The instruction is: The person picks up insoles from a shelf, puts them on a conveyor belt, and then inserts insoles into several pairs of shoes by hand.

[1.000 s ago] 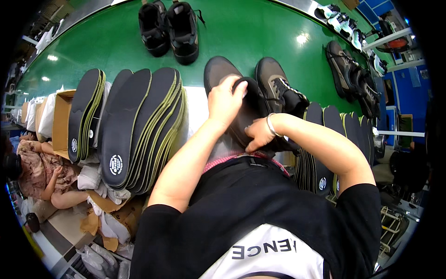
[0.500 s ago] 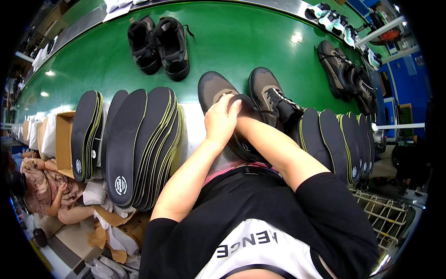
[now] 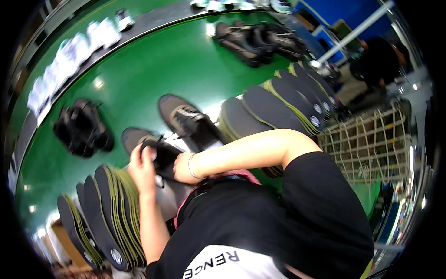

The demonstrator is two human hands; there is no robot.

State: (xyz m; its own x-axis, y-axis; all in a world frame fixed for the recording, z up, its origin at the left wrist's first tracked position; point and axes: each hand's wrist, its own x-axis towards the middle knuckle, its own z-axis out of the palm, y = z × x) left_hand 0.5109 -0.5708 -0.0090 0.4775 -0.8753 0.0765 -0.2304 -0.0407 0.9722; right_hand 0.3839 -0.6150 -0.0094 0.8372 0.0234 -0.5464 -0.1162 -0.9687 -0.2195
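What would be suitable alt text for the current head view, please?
A person's left hand grips the opening of a brown-and-black shoe, with the right hand at its heel end. A similar shoe lies to the right; stacks of dark insoles flank them, and more dark shoes sit on the green table.

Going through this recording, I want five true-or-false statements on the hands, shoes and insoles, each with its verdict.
1. Both the left hand and right hand are at one brown-and-black shoe. True.
2. A bracelet circles the left wrist. False: the bracelet is on the right wrist.
3. Insoles are stacked on both sides of the hands. True.
4. The neighbouring shoe lies left of the handled one. False: it lies right.
5. The tabletop is red. False: it is green.
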